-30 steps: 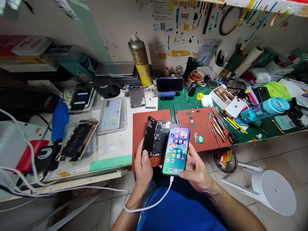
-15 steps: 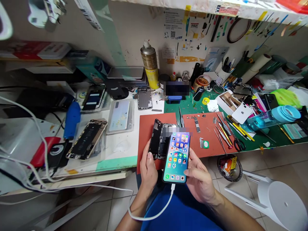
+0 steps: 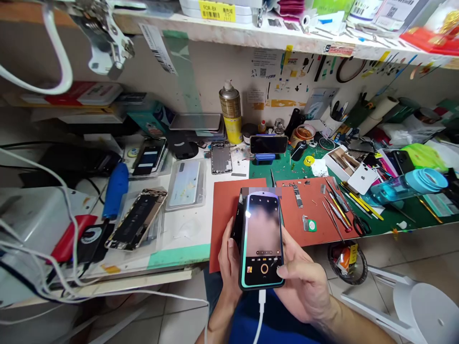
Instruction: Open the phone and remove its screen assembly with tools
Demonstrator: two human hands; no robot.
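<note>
My hands hold a smartphone (image 3: 262, 241) above a red-orange repair mat (image 3: 233, 205). Its lit screen shows a camera view, and a white charging cable (image 3: 261, 306) runs from its bottom end. My right hand (image 3: 301, 282) grips the phone's lower right side, with the thumb on the screen edge. My left hand (image 3: 228, 267) sits at the phone's left, its thumb against an opened black phone (image 3: 237, 224), which the lit phone mostly hides. A bare logic board (image 3: 297, 196) lies on a second red-orange mat (image 3: 315, 224) to the right.
Tweezers and screwdrivers (image 3: 337, 210) lie at the right of the mats. A phone on a blue stand (image 3: 268, 144) and a spray can (image 3: 230, 112) stand behind. A stripped phone in a plastic sleeve (image 3: 136, 220) lies left; white cables (image 3: 64, 239) trail at the far left.
The phone's screen has gone from rows of app icons to a camera view. The whole scene has shifted down and right in the picture, bringing the shelf above into view.
</note>
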